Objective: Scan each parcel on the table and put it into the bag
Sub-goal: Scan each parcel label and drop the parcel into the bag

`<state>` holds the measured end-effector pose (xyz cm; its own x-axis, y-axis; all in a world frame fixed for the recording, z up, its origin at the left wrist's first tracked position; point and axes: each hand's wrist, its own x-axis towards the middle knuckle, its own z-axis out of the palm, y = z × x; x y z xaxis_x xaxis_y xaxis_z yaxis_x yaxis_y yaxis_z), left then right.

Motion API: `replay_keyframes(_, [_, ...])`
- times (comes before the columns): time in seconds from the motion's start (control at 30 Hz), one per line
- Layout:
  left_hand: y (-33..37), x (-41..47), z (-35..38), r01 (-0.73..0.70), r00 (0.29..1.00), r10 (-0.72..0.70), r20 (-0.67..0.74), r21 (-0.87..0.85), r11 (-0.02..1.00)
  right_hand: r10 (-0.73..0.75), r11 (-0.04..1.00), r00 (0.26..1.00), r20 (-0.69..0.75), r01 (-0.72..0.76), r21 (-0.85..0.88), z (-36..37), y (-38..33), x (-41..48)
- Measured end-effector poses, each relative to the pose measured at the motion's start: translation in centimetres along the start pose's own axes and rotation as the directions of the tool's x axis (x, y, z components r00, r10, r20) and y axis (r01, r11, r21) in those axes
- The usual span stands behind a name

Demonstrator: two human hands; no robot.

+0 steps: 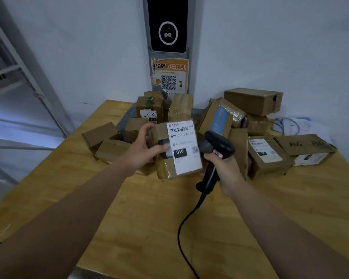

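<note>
My left hand grips a brown cardboard parcel by its left side and holds it tilted up above the wooden table. The parcel's white label with a barcode and a black "010" tag faces me. A black corded barcode scanner is held by its handle in my right hand; its head sits just right of the label. Several more brown parcels lie piled along the back of the table. No bag is in view.
A grey kiosk column with a dark screen and an orange QR poster stands against the wall behind the pile. Metal shelving is at the left. Papers and a thin cable lie at the back right. The scanner cord trails toward me.
</note>
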<state>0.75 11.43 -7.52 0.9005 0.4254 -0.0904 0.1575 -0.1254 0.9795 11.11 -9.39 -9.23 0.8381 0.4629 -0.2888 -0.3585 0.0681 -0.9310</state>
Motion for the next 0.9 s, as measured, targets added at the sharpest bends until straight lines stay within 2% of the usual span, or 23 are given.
replay_keyframes(0.03, [-0.2,-0.4,0.1,-0.016,1.000,0.017,-0.021,0.067,0.998,-0.030,0.999,0.998,-0.061,0.028,-0.044,-0.1,-0.1,-0.4])
replay_keyframes(0.1, [-0.6,-1.3,0.4,-0.022,0.998,0.035,-0.061,0.199,0.980,-0.106,0.987,0.991,-0.080,0.094,-0.133,-0.2,-0.5,-1.5])
replay_keyframes(0.2, [-2.5,-1.9,0.5,-0.001,0.993,0.046,-0.111,0.371,0.929,-0.198,0.903,0.979,0.053,0.204,-0.378,-0.1,-1.0,-3.3])
replay_keyframes(0.27, [-4.5,-1.3,0.5,0.007,0.991,0.047,-0.123,0.407,0.914,-0.227,0.841,0.968,0.110,0.252,-0.479,-0.1,-1.0,-4.4])
replay_keyframes(0.47, [-5.5,-2.6,1.8,0.060,0.979,0.007,-0.202,0.325,0.944,-0.199,0.822,0.974,0.110,0.227,-0.522,-1.2,-0.4,-6.5])
replay_keyframes(0.73, [-5.5,-3.7,4.1,-0.002,0.977,0.032,-0.209,0.142,0.990,-0.212,0.822,0.970,0.123,0.245,-0.515,-2.8,0.4,-7.7])
replay_keyframes(0.9, [-5.8,-3.5,4.4,0.017,0.972,0.004,-0.233,0.090,0.996,-0.208,0.808,0.968,0.141,0.251,-0.533,-3.3,0.5,-7.5])
